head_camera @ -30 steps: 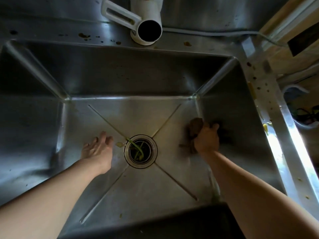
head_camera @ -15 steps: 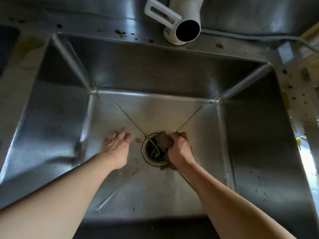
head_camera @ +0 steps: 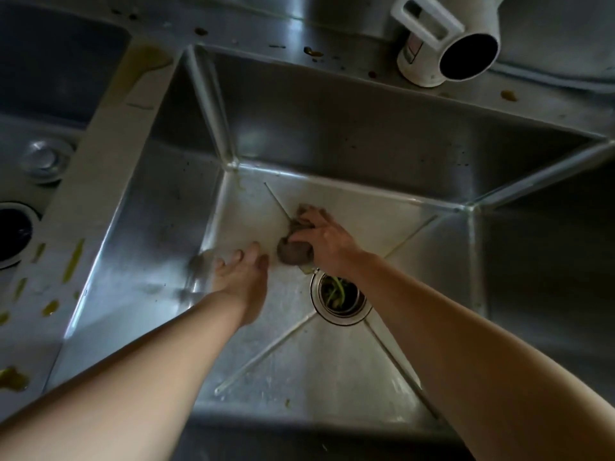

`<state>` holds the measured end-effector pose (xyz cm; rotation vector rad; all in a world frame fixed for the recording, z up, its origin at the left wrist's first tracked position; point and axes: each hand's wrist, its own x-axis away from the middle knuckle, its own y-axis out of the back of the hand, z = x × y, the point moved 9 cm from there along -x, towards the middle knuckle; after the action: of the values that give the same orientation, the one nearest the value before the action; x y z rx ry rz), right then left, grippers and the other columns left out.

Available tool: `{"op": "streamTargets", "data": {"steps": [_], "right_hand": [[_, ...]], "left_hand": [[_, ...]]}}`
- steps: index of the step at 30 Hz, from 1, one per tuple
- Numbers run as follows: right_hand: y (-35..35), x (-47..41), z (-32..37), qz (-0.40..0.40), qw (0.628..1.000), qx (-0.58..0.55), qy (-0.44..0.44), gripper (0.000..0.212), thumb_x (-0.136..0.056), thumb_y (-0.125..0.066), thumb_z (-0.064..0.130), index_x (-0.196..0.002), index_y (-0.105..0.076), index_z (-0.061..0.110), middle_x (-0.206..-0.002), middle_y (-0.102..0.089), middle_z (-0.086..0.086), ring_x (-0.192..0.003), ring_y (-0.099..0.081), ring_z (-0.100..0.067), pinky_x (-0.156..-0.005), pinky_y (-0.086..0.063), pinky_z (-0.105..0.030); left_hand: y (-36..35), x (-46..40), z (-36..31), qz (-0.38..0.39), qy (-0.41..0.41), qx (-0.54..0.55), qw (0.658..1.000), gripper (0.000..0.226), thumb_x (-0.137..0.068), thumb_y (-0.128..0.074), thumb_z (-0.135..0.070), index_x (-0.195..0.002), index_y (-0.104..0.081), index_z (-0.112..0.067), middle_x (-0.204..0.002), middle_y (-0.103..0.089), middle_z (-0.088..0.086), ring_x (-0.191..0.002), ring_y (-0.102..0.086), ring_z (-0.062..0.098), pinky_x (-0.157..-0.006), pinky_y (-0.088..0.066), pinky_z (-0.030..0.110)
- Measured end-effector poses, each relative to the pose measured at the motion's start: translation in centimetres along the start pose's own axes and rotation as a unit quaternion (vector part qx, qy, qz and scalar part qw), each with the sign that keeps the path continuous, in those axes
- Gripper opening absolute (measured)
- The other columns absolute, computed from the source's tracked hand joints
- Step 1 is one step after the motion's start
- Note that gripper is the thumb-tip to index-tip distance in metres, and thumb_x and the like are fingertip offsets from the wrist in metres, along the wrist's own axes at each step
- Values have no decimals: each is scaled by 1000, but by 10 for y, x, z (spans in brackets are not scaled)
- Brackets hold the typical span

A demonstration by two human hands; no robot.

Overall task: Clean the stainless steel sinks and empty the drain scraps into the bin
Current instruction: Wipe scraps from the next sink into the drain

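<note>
Our right hand [head_camera: 324, 236] grips a brown scrubbing pad [head_camera: 294, 251] on the sink [head_camera: 332, 128] floor, at 11 o'clock from the drain [head_camera: 341, 294] (green scraps [head_camera: 334, 289] sit inside it). Our left hand [head_camera: 241, 272] lies flat, fingers relaxed, at 9 o'clock of the pad. White faucet [head_camera: 446, 41] at 1 o'clock.

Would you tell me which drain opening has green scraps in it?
The drain in the sink being wiped, beside the right hand; the left basin's drain looks dark.

Scraps [head_camera: 336, 289] in drain [head_camera: 342, 296] — sponge [head_camera: 294, 251] just behind-left, on sink [head_camera: 332, 357] floor
</note>
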<state>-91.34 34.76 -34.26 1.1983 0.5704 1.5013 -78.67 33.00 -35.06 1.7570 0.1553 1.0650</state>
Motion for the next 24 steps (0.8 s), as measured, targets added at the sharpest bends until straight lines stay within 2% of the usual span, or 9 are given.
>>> {"op": "streamTargets", "data": {"steps": [4, 8, 10, 13, 16, 18, 21, 24], "right_hand": [[-6, 36, 1, 62, 997, 34, 27, 35, -90, -59, 27, -124, -60, 33, -149, -28, 6, -134, -23, -23, -106, -23, -28], [-11, 60, -21, 80, 996, -2, -25, 31, -88, -56, 26, -119, -62, 28, -141, -36, 1, -129, -32, -26, -98, -26, -27], [-7, 72, -32, 57, 997, -10, -44, 36, -84, -60, 14, -117, -63, 27, -140, -37, -1, -124, -35, -28, -99, -30, -29], [28, 92, -57, -63, 985, -112, -116, 49, -77, -53, -8, -116, -67, 16, -138, -41, -12, -124, -39, -32, -102, -34, -26], [59, 114, -89, -176, 948, -181, -194, 41, -77, -45, -6, -111, -67, 2, -120, -49, -21, -112, -46, -34, -85, -30, -13], [53, 125, -114, -164, 934, -189, -254, 40, -83, -46, -8, -117, -64, 2, -121, -47, -21, -111, -46, -34, -82, -29, -15], [21, 134, -142, -110, 917, -196, -328, 44, -86, -48, -4, -127, -55, 10, -132, -41, -20, -119, -43, -34, -90, -35, -24], [-1, 135, -134, -105, 905, -206, -358, 48, -85, -49, -2, -131, -52, 13, -136, -37, -18, -122, -40, -33, -96, -34, -27]], "left_hand": [[0, 3, -5, 11, 14, -38, 999, 59, -82, -54, -6, -136, -36, -18, -144, -18, 6, -129, -33, 29, -103, -31, 46], [4, 4, -10, 30, 30, -58, 997, 56, -84, -52, -5, -136, -37, -16, -147, -18, 6, -133, -31, 26, -104, -31, 42], [5, 7, -15, 40, 28, -65, 997, 56, -83, -52, -4, -136, -38, -17, -146, -21, 5, -132, -32, 25, -104, -31, 41], [5, 12, -28, 53, 8, -64, 997, 64, -81, -55, -3, -139, -35, -19, -147, -22, 6, -132, -32, 26, -103, -31, 42], [4, 13, -41, 57, -8, -64, 996, 70, -79, -56, 0, -142, -32, -19, -146, -23, 6, -131, -33, 27, -102, -32, 42], [2, 14, -48, 61, -11, -62, 996, 72, -79, -55, 1, -143, -29, -19, -147, -21, 7, -132, -33, 28, -106, -31, 43], [-4, 13, -53, 70, 0, -62, 996, 80, -78, -55, 3, -147, -22, -21, -152, -12, 8, -136, -28, 28, -112, -27, 44], [-6, 10, -55, 73, 1, -80, 994, 87, -75, -62, -2, -148, -19, -20, -151, -10, 9, -136, -28, 29, -112, -28, 44]]}}
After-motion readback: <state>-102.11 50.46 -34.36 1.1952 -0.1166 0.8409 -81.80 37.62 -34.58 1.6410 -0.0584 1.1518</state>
